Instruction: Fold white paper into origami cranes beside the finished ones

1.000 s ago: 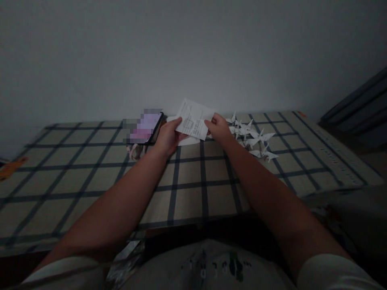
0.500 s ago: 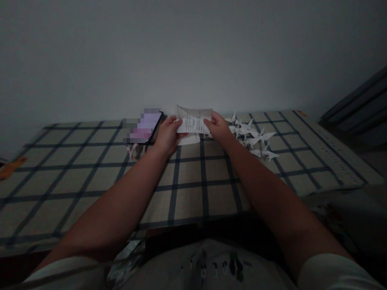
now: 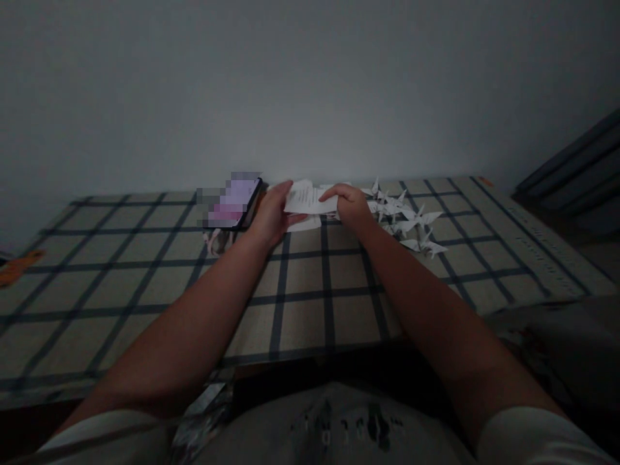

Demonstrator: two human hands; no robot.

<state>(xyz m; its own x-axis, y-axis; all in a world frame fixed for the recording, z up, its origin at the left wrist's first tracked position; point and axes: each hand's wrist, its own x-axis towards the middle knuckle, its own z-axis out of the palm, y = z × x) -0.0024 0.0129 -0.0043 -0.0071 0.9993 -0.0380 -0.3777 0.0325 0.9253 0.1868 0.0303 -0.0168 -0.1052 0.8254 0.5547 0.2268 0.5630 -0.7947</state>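
Stretching forward with both arms nearly straight, the left hand (image 3: 271, 216) and right hand (image 3: 352, 206) pinch opposite ends of a printed paper slip (image 3: 310, 197); paper cranes (image 3: 404, 219) lie just right of the grip.

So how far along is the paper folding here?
Done: a cluster of folded paper cranes lies on the checked cloth, to the right of the hands. In hand: the left hand and right hand hold a printed paper slip, bent over, not yet crane-shaped. Left: another white sheet lies under it, seemingly unfolded.
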